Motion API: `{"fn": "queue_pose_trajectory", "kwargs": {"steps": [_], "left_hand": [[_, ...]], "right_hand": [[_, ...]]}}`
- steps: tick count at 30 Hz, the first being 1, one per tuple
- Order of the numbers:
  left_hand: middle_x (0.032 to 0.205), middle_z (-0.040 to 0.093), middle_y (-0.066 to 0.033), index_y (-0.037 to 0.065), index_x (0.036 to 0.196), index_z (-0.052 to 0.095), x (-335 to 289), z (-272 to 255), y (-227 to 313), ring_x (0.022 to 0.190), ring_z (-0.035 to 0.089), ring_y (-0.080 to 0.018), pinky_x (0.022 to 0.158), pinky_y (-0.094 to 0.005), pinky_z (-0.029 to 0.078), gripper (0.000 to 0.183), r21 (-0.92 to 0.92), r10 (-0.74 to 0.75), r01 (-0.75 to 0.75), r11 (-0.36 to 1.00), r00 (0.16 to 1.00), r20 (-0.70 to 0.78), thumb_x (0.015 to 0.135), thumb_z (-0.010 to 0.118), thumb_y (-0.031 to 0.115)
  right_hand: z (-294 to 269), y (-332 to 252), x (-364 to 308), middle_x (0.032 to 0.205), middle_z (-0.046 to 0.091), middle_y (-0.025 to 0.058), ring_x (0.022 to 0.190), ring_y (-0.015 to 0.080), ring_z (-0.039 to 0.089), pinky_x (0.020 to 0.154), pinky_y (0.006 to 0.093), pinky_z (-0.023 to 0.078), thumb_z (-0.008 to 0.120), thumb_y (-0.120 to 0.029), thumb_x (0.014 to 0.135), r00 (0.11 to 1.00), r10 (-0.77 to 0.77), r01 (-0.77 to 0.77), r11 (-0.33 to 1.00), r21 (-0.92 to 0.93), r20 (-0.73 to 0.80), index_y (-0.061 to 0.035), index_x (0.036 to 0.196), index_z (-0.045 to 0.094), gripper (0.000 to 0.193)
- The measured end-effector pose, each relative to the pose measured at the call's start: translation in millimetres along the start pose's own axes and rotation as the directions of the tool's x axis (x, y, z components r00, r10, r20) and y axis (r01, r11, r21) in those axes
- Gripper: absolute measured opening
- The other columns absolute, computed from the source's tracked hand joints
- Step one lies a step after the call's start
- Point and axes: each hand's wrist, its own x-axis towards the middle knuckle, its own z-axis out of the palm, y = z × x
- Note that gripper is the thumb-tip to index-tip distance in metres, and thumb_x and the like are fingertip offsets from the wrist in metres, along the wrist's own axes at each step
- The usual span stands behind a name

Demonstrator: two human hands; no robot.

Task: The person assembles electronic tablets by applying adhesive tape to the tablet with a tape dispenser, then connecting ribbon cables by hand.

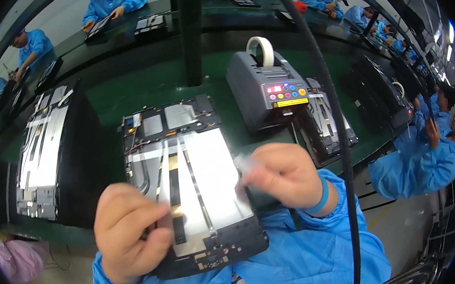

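Note:
An opened tablet (218, 170) lies in front of me, inner side up, with silvery panels, thin ribbon cables and dark end sections. My left hand (129, 231) is over its lower left edge. Thumb and forefinger curl toward each other beside a black ribbon cable (178, 223); anything between them is hidden. At the tablet's right edge, my right hand (285, 176) pinches a small, whitish, see-through strip (247, 166), blurred, that looks like tape. A blue band (320, 196) circles my right wrist.
A grey tape dispenser (264, 92) with a tape roll (261, 51) stands beyond the tablet. Other opened tablets rest at left (45, 154) and right (323, 116). A black cable (328, 94) hangs down at right; a dark post (191, 41) rises ahead. Blue-clad people work around.

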Motion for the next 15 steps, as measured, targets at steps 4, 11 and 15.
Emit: {"fn": "queue_pose_trajectory", "kwargs": {"steps": [4, 11, 15], "left_hand": [[0.071, 0.063, -0.0079, 0.001, 0.090, 0.067, 19, 0, 11, 0.062, 0.058, -0.0231, 0.058, -0.0329, 0.043, 0.033, -0.139, -0.105, 0.132, 0.982, 0.977, 0.187, 0.065, 0.081, 0.020], [0.067, 0.064, -0.0076, 0.003, 0.079, 0.069, -13, 3, 7, 0.057, 0.058, -0.0221, 0.056, -0.0297, 0.045, 0.017, -0.140, -0.152, 0.132, 0.981, 0.978, -0.141, 0.065, 0.079, 0.006], [0.070, 0.065, -0.0086, 0.001, 0.081, 0.069, -12, -2, 0, 0.060, 0.059, -0.0227, 0.057, -0.0301, 0.046, 0.016, -0.235, -0.126, 0.076, 0.969, 0.971, -0.202, 0.067, 0.078, 0.004]], "right_hand": [[25, -24, 32, 0.064, 0.057, 0.0085, 0.063, 0.0290, 0.058, 0.055, 0.0405, 0.043, 0.060, -0.019, 0.084, 0.913, -0.199, 0.261, 0.956, -0.135, 0.356, -0.0083, 0.072, 0.063, 0.016], [41, -36, 43, 0.065, 0.061, 0.0055, 0.056, 0.0250, 0.059, 0.052, 0.0351, 0.044, 0.066, -0.022, 0.081, 0.949, -0.259, 0.311, 0.859, -0.408, 0.178, -0.0085, 0.080, 0.068, 0.013], [40, -36, 58, 0.073, 0.063, 0.0069, 0.066, 0.0265, 0.061, 0.058, 0.0348, 0.045, 0.071, -0.019, 0.076, 0.944, -0.262, 0.312, 0.906, -0.285, 0.202, -0.0067, 0.086, 0.066, 0.017]]}}
